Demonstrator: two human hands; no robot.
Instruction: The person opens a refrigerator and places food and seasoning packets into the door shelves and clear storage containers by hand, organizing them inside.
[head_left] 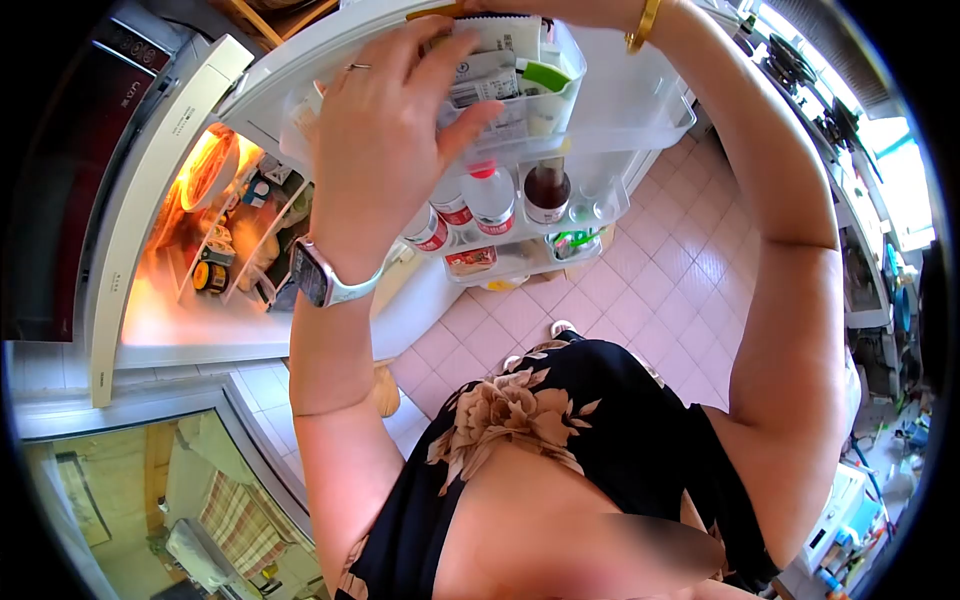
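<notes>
My left hand [385, 130], with a watch on its wrist, reaches over the top bin [640, 125] of an open fridge door. Its fingers and thumb are spread in front of white printed packets [490, 80]; whether they touch them I cannot tell. A green-edged packet [545, 76] stands beside these in the bin. Only the back part of my right hand [590, 10] shows at the top edge, above the packets, with a gold bracelet at the wrist. Its fingers are hidden or out of frame. An orange-yellow strip [435, 12] lies near both hands at the top.
Lower door shelves hold bottles with red labels [490, 200], a dark bottle [547, 190] and small packs [472, 262]. At left the lit fridge interior contains a jar [210, 277] and other food. Below is a pink tiled floor [640, 270]; a cluttered counter runs along the right.
</notes>
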